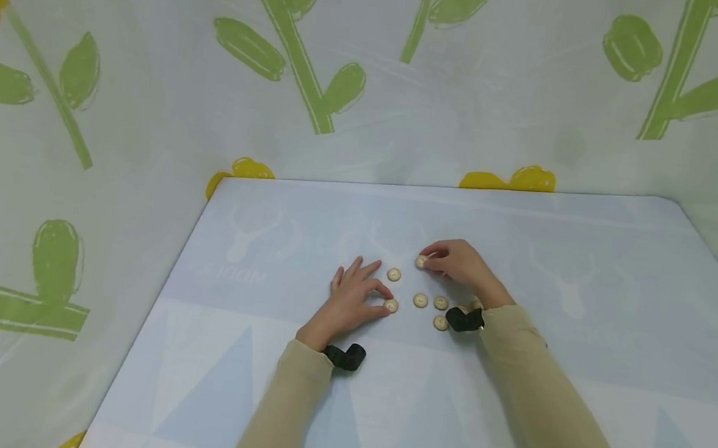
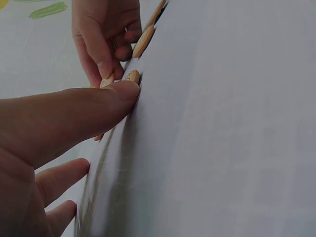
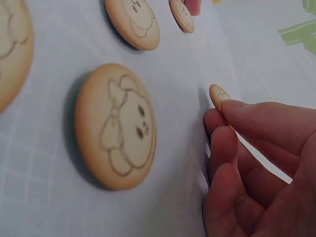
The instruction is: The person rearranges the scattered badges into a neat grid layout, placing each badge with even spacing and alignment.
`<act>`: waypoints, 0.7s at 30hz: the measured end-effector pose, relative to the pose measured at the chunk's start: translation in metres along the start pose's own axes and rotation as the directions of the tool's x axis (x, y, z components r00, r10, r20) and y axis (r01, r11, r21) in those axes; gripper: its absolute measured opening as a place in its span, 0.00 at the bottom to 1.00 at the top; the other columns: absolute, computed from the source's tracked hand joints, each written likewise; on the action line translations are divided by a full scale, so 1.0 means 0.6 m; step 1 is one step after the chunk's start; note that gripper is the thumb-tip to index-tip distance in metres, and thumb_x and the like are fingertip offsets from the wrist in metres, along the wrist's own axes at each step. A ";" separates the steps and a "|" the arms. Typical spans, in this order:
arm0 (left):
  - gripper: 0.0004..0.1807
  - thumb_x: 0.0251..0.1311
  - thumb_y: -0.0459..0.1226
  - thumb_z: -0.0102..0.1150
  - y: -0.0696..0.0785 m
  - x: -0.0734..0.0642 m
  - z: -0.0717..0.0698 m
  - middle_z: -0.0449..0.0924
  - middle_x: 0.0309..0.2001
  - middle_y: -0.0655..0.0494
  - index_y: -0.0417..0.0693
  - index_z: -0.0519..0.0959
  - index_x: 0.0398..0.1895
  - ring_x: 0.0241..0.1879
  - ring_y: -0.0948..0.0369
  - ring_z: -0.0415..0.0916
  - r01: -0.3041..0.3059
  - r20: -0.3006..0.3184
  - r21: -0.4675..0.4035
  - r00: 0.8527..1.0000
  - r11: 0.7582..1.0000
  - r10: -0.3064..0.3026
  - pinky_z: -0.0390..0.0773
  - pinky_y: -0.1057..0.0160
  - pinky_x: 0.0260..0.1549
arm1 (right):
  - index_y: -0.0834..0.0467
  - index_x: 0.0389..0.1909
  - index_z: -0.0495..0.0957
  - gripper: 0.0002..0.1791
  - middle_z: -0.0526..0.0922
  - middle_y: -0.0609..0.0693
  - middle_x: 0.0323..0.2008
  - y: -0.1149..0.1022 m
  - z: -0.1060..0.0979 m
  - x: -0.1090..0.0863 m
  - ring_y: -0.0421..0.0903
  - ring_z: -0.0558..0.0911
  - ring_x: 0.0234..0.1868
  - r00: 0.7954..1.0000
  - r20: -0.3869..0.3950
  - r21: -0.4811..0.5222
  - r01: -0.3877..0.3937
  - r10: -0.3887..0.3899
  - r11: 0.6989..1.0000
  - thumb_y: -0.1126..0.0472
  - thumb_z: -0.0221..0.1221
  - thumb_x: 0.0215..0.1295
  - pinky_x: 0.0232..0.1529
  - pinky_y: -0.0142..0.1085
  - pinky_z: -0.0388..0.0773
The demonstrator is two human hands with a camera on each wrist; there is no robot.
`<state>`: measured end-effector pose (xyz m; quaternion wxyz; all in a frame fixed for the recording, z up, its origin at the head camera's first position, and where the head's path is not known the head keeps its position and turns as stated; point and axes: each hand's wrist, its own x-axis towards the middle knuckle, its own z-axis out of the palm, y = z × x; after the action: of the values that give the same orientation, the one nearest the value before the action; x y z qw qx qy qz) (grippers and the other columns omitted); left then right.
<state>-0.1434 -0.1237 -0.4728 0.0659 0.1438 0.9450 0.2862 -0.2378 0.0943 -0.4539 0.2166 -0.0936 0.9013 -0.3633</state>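
Note:
Small round wooden discs lie in a loose group on the table, some with animal faces drawn on top. Between thumb and index finger, my left hand (image 1: 350, 301) pinches a disc (image 1: 391, 305) at the group's left side; its other fingers are spread on the surface. Farther back, my right hand (image 1: 461, 261) pinches another disc (image 1: 421, 261), seen edge-tilted at its fingertips in the right wrist view. One disc (image 1: 394, 274) lies between the hands. A disc with a bow-wearing animal face (image 3: 116, 126) fills the near part of the right wrist view.
More discs, such as one (image 1: 420, 300) right of my left hand and one (image 1: 440, 323) near the right wrist's black camera (image 1: 464, 319), lie flat. The pale patterned tabletop (image 1: 216, 370) ends before a leaf-printed cloth (image 1: 166, 47).

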 end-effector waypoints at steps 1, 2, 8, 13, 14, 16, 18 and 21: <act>0.09 0.48 0.49 0.62 0.000 -0.001 0.000 0.52 0.67 0.57 0.62 0.79 0.33 0.67 0.51 0.34 0.002 0.001 -0.002 1.000 1.000 -0.002 0.33 0.44 0.58 | 0.52 0.44 0.78 0.14 0.79 0.50 0.34 -0.001 0.001 0.002 0.46 0.74 0.32 1.000 0.000 -0.006 0.002 -0.002 1.000 0.53 0.57 0.58 0.32 0.35 0.72; 0.09 0.49 0.49 0.62 0.000 -0.001 0.000 0.52 0.67 0.57 0.63 0.79 0.33 0.68 0.51 0.34 0.004 0.002 -0.003 1.000 1.000 -0.004 0.33 0.44 0.59 | 0.53 0.44 0.78 0.14 0.79 0.50 0.34 -0.002 0.003 0.003 0.46 0.74 0.32 1.000 -0.001 -0.011 0.006 -0.006 1.000 0.53 0.58 0.58 0.31 0.34 0.72; 0.09 0.49 0.50 0.62 -0.002 -0.003 0.002 0.52 0.67 0.58 0.63 0.78 0.34 0.68 0.52 0.33 -0.001 0.001 -0.008 1.000 1.000 0.001 0.32 0.44 0.59 | 0.56 0.43 0.78 0.14 0.78 0.50 0.31 -0.015 0.007 0.010 0.45 0.74 0.31 1.000 -0.018 -0.030 0.005 -0.006 1.000 0.54 0.58 0.57 0.31 0.33 0.72; 0.08 0.49 0.50 0.61 -0.003 -0.003 0.002 0.51 0.67 0.59 0.64 0.77 0.33 0.68 0.53 0.33 -0.001 0.005 -0.005 1.000 1.000 0.001 0.31 0.45 0.59 | 0.56 0.42 0.78 0.13 0.78 0.50 0.31 -0.027 0.010 0.014 0.45 0.74 0.31 0.999 -0.030 -0.034 -0.020 0.019 0.999 0.56 0.58 0.57 0.31 0.33 0.73; 0.08 0.49 0.50 0.61 -0.003 -0.003 0.002 0.51 0.67 0.59 0.64 0.77 0.33 0.68 0.53 0.33 -0.001 0.006 -0.005 1.000 1.000 0.001 0.31 0.45 0.59 | 0.56 0.43 0.78 0.13 0.78 0.50 0.31 -0.028 0.010 0.016 0.45 0.74 0.30 0.999 -0.031 -0.036 -0.020 0.019 0.999 0.56 0.58 0.58 0.31 0.33 0.73; 0.08 0.49 0.50 0.61 -0.002 -0.002 0.001 0.51 0.67 0.59 0.64 0.77 0.33 0.68 0.53 0.33 0.002 0.008 -0.005 1.000 1.000 -0.002 0.31 0.45 0.59 | 0.56 0.43 0.78 0.13 0.78 0.50 0.31 -0.031 0.011 0.018 0.45 0.74 0.30 0.999 -0.034 -0.038 -0.019 0.018 0.999 0.56 0.57 0.58 0.31 0.33 0.73; 0.08 0.49 0.49 0.61 -0.001 -0.002 -0.001 0.51 0.67 0.59 0.63 0.77 0.33 0.68 0.53 0.33 0.001 0.008 -0.003 1.000 1.000 -0.001 0.32 0.45 0.59 | 0.56 0.43 0.78 0.14 0.78 0.51 0.31 -0.033 0.011 0.021 0.45 0.75 0.30 0.999 -0.041 -0.038 -0.017 0.015 0.999 0.55 0.57 0.58 0.31 0.33 0.72; 0.08 0.49 0.49 0.62 0.000 -0.002 -0.003 0.51 0.67 0.58 0.63 0.77 0.33 0.68 0.54 0.33 0.000 0.010 -0.004 1.000 1.000 0.000 0.32 0.44 0.59 | 0.56 0.43 0.78 0.14 0.78 0.51 0.33 -0.037 0.014 0.026 0.45 0.75 0.31 0.999 -0.050 -0.037 -0.016 0.014 0.999 0.55 0.57 0.58 0.31 0.33 0.73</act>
<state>-0.1425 -0.1250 -0.4715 0.0710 0.1452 0.9442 0.2871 -0.2478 0.0683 -0.4489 0.1950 -0.0819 0.9138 -0.3468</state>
